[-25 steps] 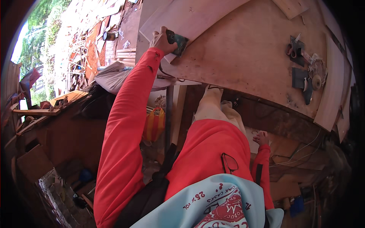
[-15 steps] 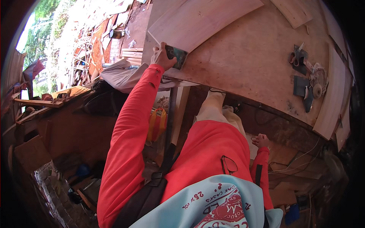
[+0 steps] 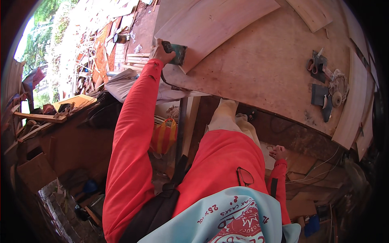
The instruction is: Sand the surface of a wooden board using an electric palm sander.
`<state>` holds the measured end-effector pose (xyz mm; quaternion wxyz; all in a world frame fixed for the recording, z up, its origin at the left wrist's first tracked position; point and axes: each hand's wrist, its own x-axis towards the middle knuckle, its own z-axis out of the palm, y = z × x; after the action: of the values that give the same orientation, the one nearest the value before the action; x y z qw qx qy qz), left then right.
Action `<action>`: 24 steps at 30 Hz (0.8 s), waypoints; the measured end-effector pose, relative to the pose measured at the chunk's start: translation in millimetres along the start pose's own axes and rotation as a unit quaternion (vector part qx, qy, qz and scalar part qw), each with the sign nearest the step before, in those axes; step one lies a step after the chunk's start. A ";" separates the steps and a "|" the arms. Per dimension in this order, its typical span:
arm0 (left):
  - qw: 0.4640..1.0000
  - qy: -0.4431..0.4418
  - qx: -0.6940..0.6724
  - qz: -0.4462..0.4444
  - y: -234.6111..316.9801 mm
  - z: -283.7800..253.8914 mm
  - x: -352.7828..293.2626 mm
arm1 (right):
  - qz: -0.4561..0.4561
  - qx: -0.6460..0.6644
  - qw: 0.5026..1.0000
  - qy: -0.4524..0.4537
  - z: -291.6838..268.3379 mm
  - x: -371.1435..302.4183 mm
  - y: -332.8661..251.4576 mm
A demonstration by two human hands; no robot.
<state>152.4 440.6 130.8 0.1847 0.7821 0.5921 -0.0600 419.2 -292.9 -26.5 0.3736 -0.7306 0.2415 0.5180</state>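
My left hand [image 3: 161, 52] is wrapped round a green power sander [image 3: 179, 54], which rests at the near left corner of a pale wooden board [image 3: 214, 26]. A dark cord runs from the tool along the bench edge. The board lies on the worktable [image 3: 259, 60], angled away to the far right. Down by my right side hangs my right hand [image 3: 278, 152], below the table's front edge; its fingers are loosely bent and apart, with nothing seen in them.
On the table's right lie scissors [image 3: 312, 65], dark sandpaper sheets [image 3: 319, 94] and a roll of tape [image 3: 337, 99]. More boards [image 3: 352, 105] line the right edge. A grey cloth [image 3: 121, 85] hangs at the left corner. Below it is a red-and-yellow striped bag [image 3: 164, 135].
My left hand and the sander have moved left and slightly away, uncovering the board's near corner. My right hand stays at my side.
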 end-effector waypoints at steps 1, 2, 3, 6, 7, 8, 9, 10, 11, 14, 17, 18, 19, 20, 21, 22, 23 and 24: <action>1.000 -0.002 0.002 0.002 -4.8 0.0 8.7 | 0.003 0.004 1.000 0.011 0.2 -0.8 0.6; 1.000 0.012 -0.017 0.001 -9.6 0.9 16.5 | 0.006 0.009 1.000 0.021 0.8 -1.5 1.5; 0.999 0.027 -0.035 -0.001 -13.9 3.6 23.0 | 0.009 0.010 1.000 0.022 2.1 -2.7 3.0; 0.999 0.035 -0.003 -0.001 -5.6 -2.5 33.4 | 0.020 0.018 1.000 0.009 3.5 -6.9 7.7; 0.999 0.046 0.024 0.002 -9.6 -4.0 40.3 | 0.020 0.015 1.000 0.008 6.6 -8.5 7.3; 0.999 0.045 0.025 0.001 -13.8 -5.8 47.7 | 0.021 0.012 1.000 0.006 9.2 -9.7 6.0; 0.999 0.047 0.016 -0.007 -18.2 -7.8 55.0 | 0.022 0.011 1.000 0.006 11.3 -10.0 3.4; 0.999 0.046 0.006 -0.013 -16.7 -8.4 57.9 | 0.024 0.011 1.000 0.003 12.3 -10.4 2.6; 0.999 0.044 0.005 -0.012 -15.4 -9.1 60.7 | 0.025 0.011 1.000 0.001 13.1 -10.9 1.8; 0.999 0.031 -0.006 -0.026 -22.5 -17.4 73.3 | 0.022 0.016 0.999 0.017 17.0 -11.4 -5.4; 0.999 0.031 -0.004 -0.026 -25.6 -14.7 74.0 | 0.012 0.013 1.000 0.019 17.7 -9.2 -11.7; 0.999 0.033 -0.005 -0.028 -25.2 -12.6 71.4 | 0.011 0.012 1.000 0.018 17.5 -8.1 -13.0; 0.999 0.036 0.000 -0.014 -20.7 -9.8 66.6 | 0.015 0.008 1.000 0.021 18.3 -7.7 -16.4; 0.999 0.040 0.005 -0.001 -16.3 -7.6 61.0 | 0.018 0.004 1.000 0.023 19.0 -7.4 -19.6; 0.999 0.042 0.005 -0.002 -12.7 -6.0 53.7 | 0.016 0.004 1.000 0.022 19.8 -7.9 -21.8; 0.999 0.038 0.016 -0.001 -9.3 -5.4 44.2 | 0.008 -0.001 1.000 0.014 21.6 -8.8 -23.1; 0.999 0.033 0.028 -0.001 -5.5 -7.2 35.1 | 0.000 -0.006 1.000 0.006 23.5 -9.1 -24.7; 1.000 0.011 -0.009 -0.010 -4.7 -8.0 28.5 | -0.002 -0.006 1.000 0.004 26.2 -8.0 -27.1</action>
<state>155.3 470.3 128.3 0.1850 0.7749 0.6026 -0.0481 421.3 -255.9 -15.9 0.3695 -0.7352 0.2387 0.5157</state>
